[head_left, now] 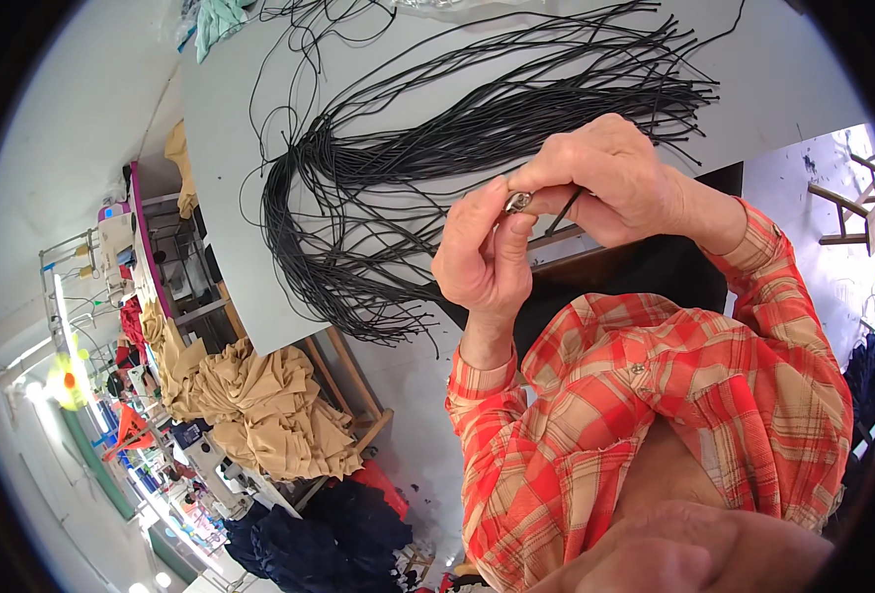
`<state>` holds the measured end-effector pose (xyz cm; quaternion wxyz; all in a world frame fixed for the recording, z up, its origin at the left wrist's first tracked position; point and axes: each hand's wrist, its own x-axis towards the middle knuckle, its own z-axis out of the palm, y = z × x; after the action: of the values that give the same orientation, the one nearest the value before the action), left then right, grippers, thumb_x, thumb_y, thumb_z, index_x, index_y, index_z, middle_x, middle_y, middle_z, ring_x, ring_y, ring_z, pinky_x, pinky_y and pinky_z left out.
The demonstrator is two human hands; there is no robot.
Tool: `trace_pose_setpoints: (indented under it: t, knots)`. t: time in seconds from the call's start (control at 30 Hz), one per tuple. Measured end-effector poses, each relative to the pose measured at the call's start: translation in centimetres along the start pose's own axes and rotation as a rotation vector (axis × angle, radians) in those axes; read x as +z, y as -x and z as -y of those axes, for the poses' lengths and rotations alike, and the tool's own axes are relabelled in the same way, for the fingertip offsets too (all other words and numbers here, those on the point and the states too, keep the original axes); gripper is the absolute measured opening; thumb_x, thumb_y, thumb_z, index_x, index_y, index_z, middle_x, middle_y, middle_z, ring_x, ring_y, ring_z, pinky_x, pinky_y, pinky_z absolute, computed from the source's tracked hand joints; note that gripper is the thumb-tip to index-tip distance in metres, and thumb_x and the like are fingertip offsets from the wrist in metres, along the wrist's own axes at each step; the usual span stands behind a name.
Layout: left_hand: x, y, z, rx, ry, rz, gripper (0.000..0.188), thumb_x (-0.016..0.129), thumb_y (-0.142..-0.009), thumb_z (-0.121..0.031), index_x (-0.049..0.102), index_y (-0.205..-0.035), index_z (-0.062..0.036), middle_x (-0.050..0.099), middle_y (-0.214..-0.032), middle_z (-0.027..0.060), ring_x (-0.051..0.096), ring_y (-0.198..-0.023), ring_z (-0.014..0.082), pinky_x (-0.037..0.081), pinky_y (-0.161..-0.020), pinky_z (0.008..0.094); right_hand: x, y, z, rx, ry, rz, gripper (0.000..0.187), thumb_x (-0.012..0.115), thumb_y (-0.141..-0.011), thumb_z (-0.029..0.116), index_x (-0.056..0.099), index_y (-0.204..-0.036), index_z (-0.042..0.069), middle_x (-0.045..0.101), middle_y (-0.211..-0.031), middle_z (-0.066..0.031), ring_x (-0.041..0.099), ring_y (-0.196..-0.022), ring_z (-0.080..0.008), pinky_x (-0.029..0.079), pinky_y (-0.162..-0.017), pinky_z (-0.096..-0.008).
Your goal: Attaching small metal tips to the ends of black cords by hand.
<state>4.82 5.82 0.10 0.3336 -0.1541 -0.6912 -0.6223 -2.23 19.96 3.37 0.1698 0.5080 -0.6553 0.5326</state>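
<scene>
In front of my chest both hands meet over a small shiny silver metal piece (517, 203), which looks like a cord lock. My left hand (482, 252) is closed, pinching it between thumb and fingertips. Curled beside it, my right hand (605, 183) has its fingertips against the metal, and a short stretch of black cord (567, 210) shows below its fingers. Whether the cord passes through the metal is hidden by my fingers. Just beyond my hands lies a large bundle of black cords (408, 148), bent in a loop, with many loose ends.
The bundle rests on a grey table (225, 89). Pale green cloth (220, 25) lies at its far left corner. Tan fabric (269, 405) is heaped to the left, above dark blue fabric (329, 534). A wooden stool (842, 208) stands at the right.
</scene>
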Motion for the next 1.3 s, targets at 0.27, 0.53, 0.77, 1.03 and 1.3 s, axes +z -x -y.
trace_pose_setpoints:
  t: [0.27,0.53,0.77,1.03,1.3]
  knots:
    - [0.1,-0.6,0.8,0.113,-0.021,0.045,0.025,0.058,-0.085,-0.009,0.051,-0.106,0.0037,0.058,-0.086,0.0140,0.052,-0.061,0.0120,0.044,-0.043,0.0214,-0.3,0.2,-0.1,0.060,-0.053,0.009,0.026,0.064,-0.067,-0.006,0.056,-0.091,0.001,0.059,-0.065,-0.0069,0.058,-0.050,-0.0190,0.043,-0.043,-0.0248]
    - [1.1,0.4,0.6,0.057,0.121,-0.094,0.030,0.060,-0.085,-0.014,0.047,-0.105,0.0045,0.061,-0.083,0.0152,0.058,-0.063,0.0146,0.048,-0.056,0.0219,-0.4,0.0,0.7,0.108,-0.088,0.023,0.025,0.062,-0.067,-0.006,0.056,-0.090,0.002,0.059,-0.064,-0.0060,0.059,-0.052,-0.0194,0.043,-0.044,-0.0241]
    - [2.3,0.7,-0.3,0.073,0.098,-0.197,0.029,0.058,-0.087,-0.018,0.049,-0.104,0.0036,0.061,-0.083,0.0148,0.057,-0.067,0.0165,0.046,-0.059,0.0259,-0.7,-0.6,1.1,0.134,-0.185,0.001,0.021,0.062,-0.066,-0.005,0.060,-0.087,0.001,0.060,-0.064,-0.0072,0.060,-0.055,-0.0198,0.045,-0.047,-0.0246]
    - [2.7,0.2,-0.3,0.188,-0.105,-0.185,0.032,0.053,-0.090,-0.025,0.042,-0.101,0.0024,0.055,-0.083,0.0131,0.052,-0.062,0.0114,0.044,-0.049,0.0202,-0.4,-0.5,1.8,0.215,-0.271,-0.082,0.020,0.062,-0.065,-0.005,0.063,-0.084,0.000,0.062,-0.067,-0.0086,0.061,-0.057,-0.0191,0.045,-0.050,-0.0247]
    - [2.7,-0.2,-0.4,0.196,-0.036,-0.207,0.027,0.056,-0.088,-0.019,0.051,-0.102,0.0033,0.062,-0.082,0.0146,0.058,-0.067,0.0179,0.046,-0.059,0.0270,-0.8,-0.5,1.9,0.242,-0.255,-0.048,0.018,0.058,-0.071,-0.006,0.061,-0.087,0.000,0.061,-0.068,-0.0083,0.059,-0.056,-0.0172,0.045,-0.051,-0.0237]
